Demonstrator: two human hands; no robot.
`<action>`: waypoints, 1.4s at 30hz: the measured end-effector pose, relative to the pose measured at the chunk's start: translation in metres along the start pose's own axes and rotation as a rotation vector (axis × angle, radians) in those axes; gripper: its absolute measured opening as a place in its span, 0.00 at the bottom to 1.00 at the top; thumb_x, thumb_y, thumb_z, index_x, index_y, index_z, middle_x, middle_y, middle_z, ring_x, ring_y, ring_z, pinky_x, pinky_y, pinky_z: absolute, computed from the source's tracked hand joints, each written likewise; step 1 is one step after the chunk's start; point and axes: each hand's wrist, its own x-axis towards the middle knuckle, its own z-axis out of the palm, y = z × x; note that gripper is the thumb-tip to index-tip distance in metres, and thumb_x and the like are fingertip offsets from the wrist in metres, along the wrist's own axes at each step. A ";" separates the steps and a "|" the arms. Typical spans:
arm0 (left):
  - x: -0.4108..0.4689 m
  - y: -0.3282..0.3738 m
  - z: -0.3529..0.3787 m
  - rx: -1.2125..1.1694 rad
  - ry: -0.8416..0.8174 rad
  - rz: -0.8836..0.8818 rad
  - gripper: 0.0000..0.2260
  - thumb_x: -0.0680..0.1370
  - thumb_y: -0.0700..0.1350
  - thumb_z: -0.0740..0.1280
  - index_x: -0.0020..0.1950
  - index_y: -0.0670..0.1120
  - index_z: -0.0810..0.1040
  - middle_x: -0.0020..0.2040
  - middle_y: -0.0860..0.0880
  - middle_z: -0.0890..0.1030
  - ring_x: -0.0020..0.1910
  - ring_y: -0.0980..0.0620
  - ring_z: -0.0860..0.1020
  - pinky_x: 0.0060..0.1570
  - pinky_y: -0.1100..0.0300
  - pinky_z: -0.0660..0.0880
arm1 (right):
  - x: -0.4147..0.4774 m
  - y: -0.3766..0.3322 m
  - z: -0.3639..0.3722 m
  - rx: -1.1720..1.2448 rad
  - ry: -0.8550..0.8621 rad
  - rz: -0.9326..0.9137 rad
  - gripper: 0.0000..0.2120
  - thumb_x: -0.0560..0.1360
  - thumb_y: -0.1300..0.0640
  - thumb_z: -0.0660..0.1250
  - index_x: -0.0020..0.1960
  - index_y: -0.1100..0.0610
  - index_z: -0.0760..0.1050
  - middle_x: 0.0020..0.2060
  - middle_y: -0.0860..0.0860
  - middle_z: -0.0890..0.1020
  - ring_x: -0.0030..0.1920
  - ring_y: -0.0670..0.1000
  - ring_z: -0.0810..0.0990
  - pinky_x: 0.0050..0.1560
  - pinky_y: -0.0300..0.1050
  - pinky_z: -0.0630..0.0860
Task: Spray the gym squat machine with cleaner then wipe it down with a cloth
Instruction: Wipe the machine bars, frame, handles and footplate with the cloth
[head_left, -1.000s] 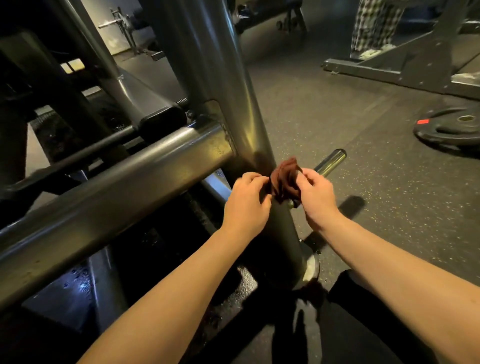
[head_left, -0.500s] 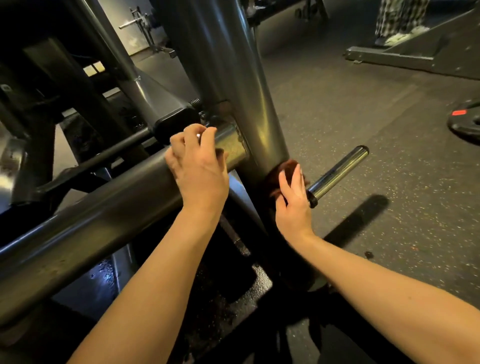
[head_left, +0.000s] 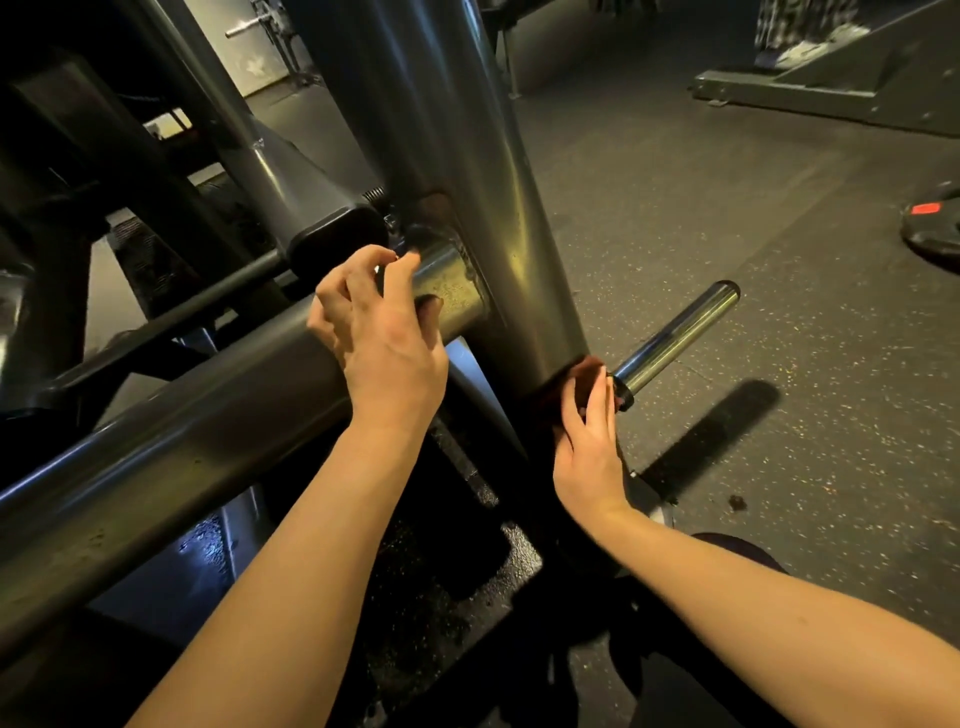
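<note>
The squat machine's thick grey upright post (head_left: 467, 171) rises through the middle of the view, and a long grey crossbar (head_left: 197, 436) joins it from the lower left. My right hand (head_left: 589, 441) presses a dark brown cloth (head_left: 584, 371) flat against the lower post, just beside a chrome weight peg (head_left: 680, 332); most of the cloth is hidden under the fingers. My left hand (head_left: 382, 332) rests on the crossbar close to its joint with the post, fingers curled loosely, holding nothing. No spray bottle is in sight.
The machine's black base plate (head_left: 452, 566) lies below the post, wet in places. A black weight plate with a red mark (head_left: 932, 228) lies on the speckled rubber floor at far right. Another machine's grey frame (head_left: 831, 88) and a person's feet stand at the upper right.
My left hand let go of the cloth and moved up-left onto the crossbar. My right hand went from pinching the cloth to pressing it flat on the post.
</note>
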 end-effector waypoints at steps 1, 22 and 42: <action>0.000 0.001 0.001 -0.002 -0.003 -0.004 0.17 0.77 0.44 0.72 0.65 0.48 0.77 0.68 0.46 0.72 0.68 0.47 0.59 0.67 0.55 0.54 | 0.008 -0.008 -0.005 0.041 0.014 0.006 0.33 0.83 0.67 0.60 0.84 0.51 0.55 0.84 0.53 0.42 0.83 0.56 0.39 0.80 0.61 0.57; 0.028 -0.015 -0.024 0.024 -0.077 0.061 0.16 0.76 0.47 0.75 0.62 0.47 0.81 0.60 0.48 0.76 0.61 0.44 0.70 0.56 0.49 0.64 | 0.117 -0.116 -0.063 0.134 0.136 -0.378 0.31 0.79 0.71 0.65 0.77 0.49 0.67 0.83 0.54 0.55 0.83 0.57 0.48 0.76 0.28 0.45; 0.033 -0.031 -0.051 -0.034 -0.136 0.021 0.13 0.75 0.48 0.77 0.59 0.51 0.84 0.56 0.52 0.79 0.59 0.47 0.71 0.52 0.55 0.56 | 0.143 -0.154 -0.093 0.043 0.051 -0.657 0.23 0.77 0.59 0.62 0.72 0.54 0.76 0.81 0.54 0.63 0.83 0.55 0.52 0.79 0.67 0.58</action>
